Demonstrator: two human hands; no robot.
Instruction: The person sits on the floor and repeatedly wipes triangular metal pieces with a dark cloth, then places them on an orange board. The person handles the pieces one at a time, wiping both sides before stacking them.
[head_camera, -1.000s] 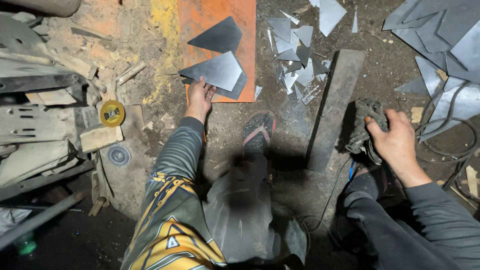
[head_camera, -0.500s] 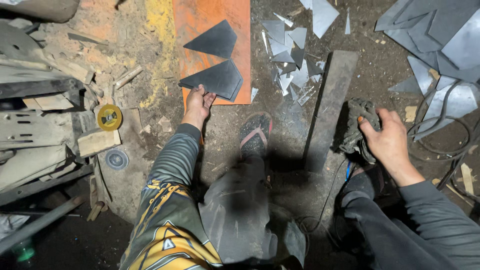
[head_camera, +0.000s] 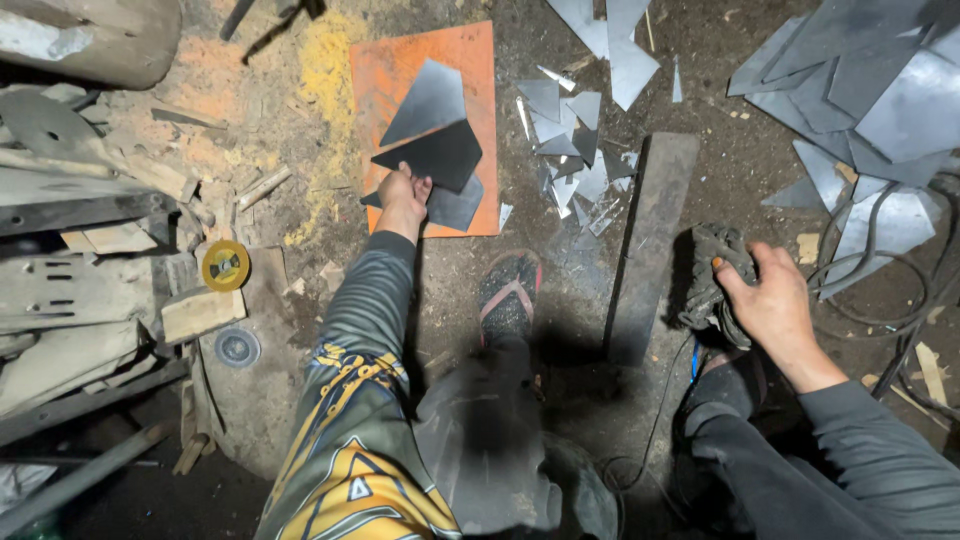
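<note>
At the far left lay a heap of grey metal plates and bars (head_camera: 60, 290), with a pale wooden block (head_camera: 202, 314) just beside it. A yellow-labelled cutting disc (head_camera: 226, 265) sat above the block, and a darker grinding disc (head_camera: 237, 347) lay below it on the dirt floor (head_camera: 560, 420).

Right of these, the left hand (head_camera: 403, 196) reached forward over an orange sheet (head_camera: 400, 70) that lay flat on the floor. Its grip was pinched on the near edge of a dark four-sided metal piece (head_camera: 435, 155), thumb on top and fingers seemingly curled under, though the underside was hidden. That piece rested on the orange sheet, overlapping a grey triangular piece (head_camera: 430, 100) farther away and another dark piece (head_camera: 455, 205) nearer.

A foot in a sandal with red straps (head_camera: 508, 293) was planted just below the sheet. To its right, a scatter of small shiny offcuts (head_camera: 570, 150) covered the ground, and a long dark flat bar (head_camera: 648, 240) lay beside them.

Farther right, the right hand (head_camera: 775, 305) closed its grip around the body of a dirty angle grinder (head_camera: 712, 270), set near the bar's lower end. Larger grey sheet pieces (head_camera: 870, 90) and a looping black cable (head_camera: 900, 300) filled the right edge.
</note>
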